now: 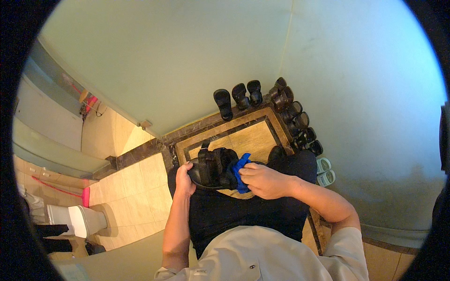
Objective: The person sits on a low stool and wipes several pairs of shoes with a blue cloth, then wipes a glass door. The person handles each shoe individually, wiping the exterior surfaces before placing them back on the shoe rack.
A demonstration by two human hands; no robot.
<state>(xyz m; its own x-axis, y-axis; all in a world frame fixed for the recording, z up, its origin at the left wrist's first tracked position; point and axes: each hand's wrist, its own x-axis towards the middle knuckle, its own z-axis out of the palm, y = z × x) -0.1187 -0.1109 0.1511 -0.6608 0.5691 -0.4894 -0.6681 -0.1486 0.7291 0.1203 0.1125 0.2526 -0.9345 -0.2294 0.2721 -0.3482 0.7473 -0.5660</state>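
Note:
A black strapped sandal [207, 172] lies across above my lap, its heel end towards the right. My left hand [185, 180] grips it by the left end, thumb on top. In my right hand [260, 179] is a bunched blue cloth [242, 174], pressed against the sandal's right end. The part of the sandal behind the cloth and fingers is hidden. Both hands are above my black trousers [246, 210].
Black sandals [239, 95] and dark brown shoes [284, 98] line the stone ledge along frosted glass walls [190, 70]. Pale green slippers [325, 172] stand at the right. Leftward are a white toilet [79, 219], a pink broom [85, 196] and a glass door hinge [145, 124].

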